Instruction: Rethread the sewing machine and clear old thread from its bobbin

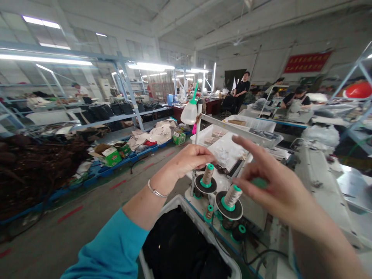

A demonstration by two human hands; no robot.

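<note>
My left hand (186, 161), a bangle at its wrist, is closed in a pinch beside the top of a beige thread spool (207, 176). Whatever its fingertips hold, if anything, is too fine to see. My right hand (279, 190) is blurred, its index finger stretched out and its thumb apart. It hovers by the top of a second beige thread spool (232, 197). Both spools have green ends and stand upright on round black discs. Below them are a small beige spool (209, 212) and a dark thread spool (238, 232).
A white bin (181, 201) of black cloth stands below my hands. Behind the spools rises a metal post (198, 133) with a white bottle (188, 113). A sewing machine (316, 178) is at right. Cartons (112, 155) lie along the left; several people work farther back.
</note>
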